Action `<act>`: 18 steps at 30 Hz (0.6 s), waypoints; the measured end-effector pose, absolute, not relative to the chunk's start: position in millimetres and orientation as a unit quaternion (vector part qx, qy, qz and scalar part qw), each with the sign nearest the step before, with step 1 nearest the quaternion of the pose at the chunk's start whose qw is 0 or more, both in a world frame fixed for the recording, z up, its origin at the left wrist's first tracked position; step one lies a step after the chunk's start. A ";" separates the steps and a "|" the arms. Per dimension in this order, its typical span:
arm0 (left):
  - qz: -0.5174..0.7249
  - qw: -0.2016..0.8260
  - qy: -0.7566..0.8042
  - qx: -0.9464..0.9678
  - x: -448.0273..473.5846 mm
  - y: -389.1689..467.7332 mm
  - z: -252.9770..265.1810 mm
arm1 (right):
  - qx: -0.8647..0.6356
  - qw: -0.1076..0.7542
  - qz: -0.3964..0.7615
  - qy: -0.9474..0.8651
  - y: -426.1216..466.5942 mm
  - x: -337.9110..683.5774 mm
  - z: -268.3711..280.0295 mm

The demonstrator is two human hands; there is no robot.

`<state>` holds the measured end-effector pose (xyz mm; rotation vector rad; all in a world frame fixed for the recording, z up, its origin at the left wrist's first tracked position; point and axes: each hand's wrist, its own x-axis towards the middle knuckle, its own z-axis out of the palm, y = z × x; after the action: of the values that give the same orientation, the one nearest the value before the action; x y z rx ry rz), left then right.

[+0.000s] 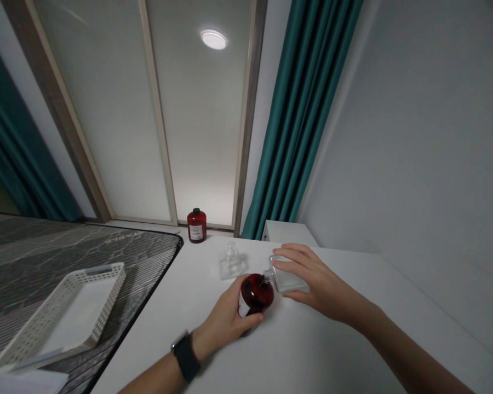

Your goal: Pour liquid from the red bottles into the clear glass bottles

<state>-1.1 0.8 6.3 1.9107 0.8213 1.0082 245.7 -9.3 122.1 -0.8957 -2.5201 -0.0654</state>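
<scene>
My left hand (232, 314), with a dark watch on its wrist, is closed around a dark red bottle (257, 293) that has a white label and no cap on its neck. Gripped in my right hand (308, 279) is a clear glass bottle (290, 278), tipped on its side with its neck toward the red bottle's mouth. The two necks meet or nearly meet; I cannot tell whether they touch. Beyond my left hand, a clear tray (225, 269) with small clear pieces lies on the white table (197, 328).
Another red bottle (196, 225) with a black cap stands at the table's far edge. At left, a white perforated basket (68, 312) sits on a grey striped surface (148, 251). A white cabinet (290, 231) and a teal curtain (299, 109) are behind the table.
</scene>
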 end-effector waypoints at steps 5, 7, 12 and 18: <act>0.395 0.403 0.335 0.755 -1.7 1.2 7.9 | -0.326 0.229 -0.027 -0.917 -8.9 246.3 121.4; 0.395 0.401 0.336 0.755 -2.2 1.1 8.4 | -0.328 0.230 -0.027 -0.916 -9.2 246.2 121.9; 0.395 0.398 0.330 0.759 -3.2 0.7 8.1 | -0.330 0.230 -0.025 -0.915 -9.9 245.7 123.1; 0.396 0.399 0.330 0.759 -2.3 0.3 8.6 | -0.327 0.225 -0.031 -0.917 -9.8 246.0 123.9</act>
<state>-2.3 0.3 8.6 1.9194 0.8340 1.0010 246.0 -9.8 123.9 -0.9018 -2.5299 -0.0845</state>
